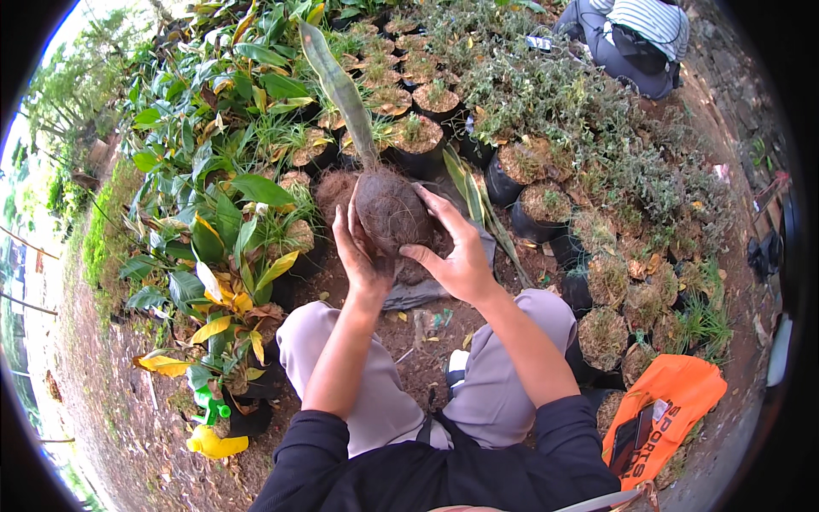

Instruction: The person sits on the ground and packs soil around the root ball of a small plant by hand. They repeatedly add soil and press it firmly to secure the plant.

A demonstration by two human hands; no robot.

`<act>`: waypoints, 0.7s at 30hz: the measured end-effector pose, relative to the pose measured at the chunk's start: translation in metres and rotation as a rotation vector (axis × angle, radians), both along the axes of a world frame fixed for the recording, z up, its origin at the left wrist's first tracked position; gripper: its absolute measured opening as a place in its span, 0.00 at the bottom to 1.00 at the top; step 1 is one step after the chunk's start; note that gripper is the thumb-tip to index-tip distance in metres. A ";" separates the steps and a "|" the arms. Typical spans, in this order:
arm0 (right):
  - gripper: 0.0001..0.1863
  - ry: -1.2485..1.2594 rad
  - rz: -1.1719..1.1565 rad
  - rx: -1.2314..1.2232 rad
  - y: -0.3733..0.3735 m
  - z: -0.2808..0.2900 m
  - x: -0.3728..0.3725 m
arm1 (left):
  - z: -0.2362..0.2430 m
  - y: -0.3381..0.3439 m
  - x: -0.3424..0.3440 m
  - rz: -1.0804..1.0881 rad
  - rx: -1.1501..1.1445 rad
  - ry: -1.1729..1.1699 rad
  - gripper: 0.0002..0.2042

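Observation:
A brown, fibrous root ball [392, 205] with a tall snake-plant leaf [345, 98] rising from it is held between both hands, above the ground in front of my knees. My left hand [363, 247] cups its left side, and my right hand [452, 252] grips its right and lower edge with the thumb pressed against it. Behind it is more reddish fibrous material [333, 192]. Long striped leaves [469, 192] lie to the right, and a grey plastic sheet [409, 295] shows underneath.
Leafy plants [230, 222] line the left; black bags of small plants [537, 205] surround the back and right. Green [207, 405] and yellow [213, 439] plastic objects lie lower left. An orange bag with a phone [661, 401] lies lower right. Another person [623, 47] crouches at top right.

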State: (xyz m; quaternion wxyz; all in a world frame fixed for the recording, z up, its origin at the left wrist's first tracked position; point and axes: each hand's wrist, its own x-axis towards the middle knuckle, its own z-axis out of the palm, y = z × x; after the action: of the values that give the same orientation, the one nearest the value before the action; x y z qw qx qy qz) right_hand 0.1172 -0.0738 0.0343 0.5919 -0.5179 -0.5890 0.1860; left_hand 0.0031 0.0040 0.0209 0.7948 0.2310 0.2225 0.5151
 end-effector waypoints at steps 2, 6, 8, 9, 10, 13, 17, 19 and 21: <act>0.39 0.079 -0.014 -0.021 -0.002 0.001 -0.008 | -0.004 -0.010 0.010 0.047 -0.034 -0.054 0.35; 0.40 -0.229 -0.184 0.000 0.000 -0.012 -0.014 | -0.003 -0.011 0.009 -0.078 -0.056 -0.154 0.31; 0.40 -0.436 -0.280 -0.035 -0.001 -0.010 -0.012 | -0.003 -0.012 0.009 -0.109 -0.086 -0.122 0.29; 0.40 -0.452 -0.281 -0.047 -0.001 -0.009 -0.012 | -0.007 -0.010 0.008 -0.131 -0.082 -0.118 0.29; 0.40 -0.467 -0.282 -0.058 -0.001 -0.007 -0.012 | -0.010 -0.009 0.007 -0.154 -0.077 -0.113 0.28; 0.41 -0.468 -0.293 -0.024 -0.001 -0.006 -0.009 | -0.010 -0.009 0.006 -0.200 -0.049 -0.083 0.28; 0.36 -0.263 -0.259 0.123 0.007 -0.008 -0.012 | -0.027 -0.011 0.013 -0.198 0.128 -0.086 0.26; 0.33 -0.228 -0.262 0.151 0.010 -0.011 -0.014 | -0.027 -0.020 0.017 -0.205 0.239 -0.045 0.28; 0.33 -0.200 -0.257 0.175 0.009 -0.013 -0.015 | -0.015 -0.031 0.017 -0.241 0.199 -0.097 0.27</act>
State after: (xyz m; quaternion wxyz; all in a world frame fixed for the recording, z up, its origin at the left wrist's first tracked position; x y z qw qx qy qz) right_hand 0.1025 -0.0649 0.0211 0.5922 -0.5513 -0.5876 0.0045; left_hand 0.0201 -0.0265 0.0059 0.8339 0.3083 0.1026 0.4461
